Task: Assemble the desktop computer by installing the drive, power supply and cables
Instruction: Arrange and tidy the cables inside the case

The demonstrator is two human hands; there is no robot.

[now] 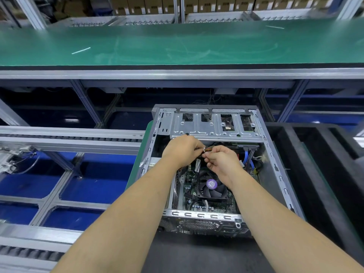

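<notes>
head view: we look down past our two bare forearms into an open computer case (pixel 216 166) lying on a dark tabletop (pixel 197 253), its open side facing up.
left hand: our left hand (pixel 182 148) hovers over the far middle of the case, fingers curled, pinching a bundle of coloured wires (pixel 209 149) from the left.
right hand: our right hand (pixel 221 160) sits just right of the left one, fingers curled around the same bundle; the fingertips of both hands nearly meet at a small white tie (pixel 204 150) on it.
wire bundle: yellow, red and black strands, held above the board, just near of the drive cage (pixel 214 125).
drive cage: a bare metal plate with cut-outs, spanning the far end of the case.
cooler fan (pixel 211 185): black with a purple centre label, on the green motherboard (pixel 189 186), near of our hands.
blue cable (pixel 248 160): runs down the right side of the case interior, beside a grey flat cable and connector at the far right.
rear panel (pixel 201 223): the near wall of the case, with a round mesh vent.
green belt (pixel 177 44): a wide conveyor surface across the far part of the scene, with cardboard boxes (pixel 216 4) stacked behind it.
left side: aluminium framing (pixel 65 138) over blue flooring, and loose wiring at the far left edge.
right side: black foam trays (pixel 325 164) beside the case.
</notes>
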